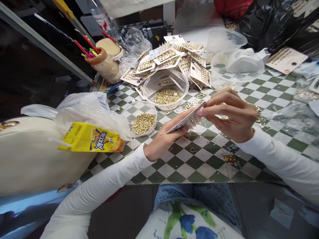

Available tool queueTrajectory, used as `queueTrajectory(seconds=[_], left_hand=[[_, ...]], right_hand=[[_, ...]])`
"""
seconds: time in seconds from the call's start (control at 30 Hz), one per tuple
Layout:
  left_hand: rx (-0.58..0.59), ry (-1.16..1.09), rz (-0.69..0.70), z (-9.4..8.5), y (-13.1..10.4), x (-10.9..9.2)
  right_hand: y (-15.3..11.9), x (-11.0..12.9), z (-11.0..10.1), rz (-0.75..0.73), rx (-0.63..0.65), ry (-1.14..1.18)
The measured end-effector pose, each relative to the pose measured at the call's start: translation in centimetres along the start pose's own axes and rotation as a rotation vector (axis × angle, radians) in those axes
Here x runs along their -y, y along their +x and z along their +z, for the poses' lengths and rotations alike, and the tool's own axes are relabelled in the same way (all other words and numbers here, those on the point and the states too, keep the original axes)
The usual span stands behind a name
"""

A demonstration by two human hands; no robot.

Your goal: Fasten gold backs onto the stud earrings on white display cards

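My left hand (163, 137) grips a small white display card (187, 119) from below, holding it tilted above the green-and-white checked table (196, 166). My right hand (230, 113) pinches the card's upper right edge with thumb and fingers; a small gold piece shows near its fingers. Gold earrings are fixed on the card's face. Loose gold pieces (193, 105) lie scattered on the table just behind and below the card.
Two clear tubs of gold pieces (144, 122) (166, 96) stand behind the hands, with a heap of filled cards (171, 58) beyond. A yellow drink carton (92, 137) lies on a cream bag (30, 156) at left. A pen holder (104, 64) and empty plastic tubs (225, 39) stand farther back.
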State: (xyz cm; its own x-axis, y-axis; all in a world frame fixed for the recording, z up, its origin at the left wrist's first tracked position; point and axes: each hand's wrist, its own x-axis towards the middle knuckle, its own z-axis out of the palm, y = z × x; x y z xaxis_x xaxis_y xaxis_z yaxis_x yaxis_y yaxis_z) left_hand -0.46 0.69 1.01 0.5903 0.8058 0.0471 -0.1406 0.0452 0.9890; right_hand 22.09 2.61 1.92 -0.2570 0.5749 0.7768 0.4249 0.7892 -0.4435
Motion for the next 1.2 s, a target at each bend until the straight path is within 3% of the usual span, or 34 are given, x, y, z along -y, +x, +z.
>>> queueTrajectory(seconds=[0.13, 0.37, 0.7, 1.03, 1.2], left_hand=[[0.010, 0.035, 0.003, -0.3, 0.4, -0.3], [-0.158, 0.287, 0.203, 0.3, 1.7, -0.3], [-0.350, 0.100, 0.082, 1.6, 0.9, 0.3], [-0.341, -0.143, 0.028, 1.7, 0.9, 0.0], [-0.328, -0.114, 0.052, 1.5, 0.8, -0.1]], right_hand=[[0.2, -0.3, 0.3, -0.002, 0.025, -0.073], [0.2, -0.3, 1.7, 0.016, -0.009, -0.044], [-0.3, -0.6, 2.6, 0.032, 0.044, -0.075], [-0.3, -0.3, 2.4, 0.020, 0.061, -0.065], [-0.3, -0.4, 2.3, 0.000, 0.073, -0.073]])
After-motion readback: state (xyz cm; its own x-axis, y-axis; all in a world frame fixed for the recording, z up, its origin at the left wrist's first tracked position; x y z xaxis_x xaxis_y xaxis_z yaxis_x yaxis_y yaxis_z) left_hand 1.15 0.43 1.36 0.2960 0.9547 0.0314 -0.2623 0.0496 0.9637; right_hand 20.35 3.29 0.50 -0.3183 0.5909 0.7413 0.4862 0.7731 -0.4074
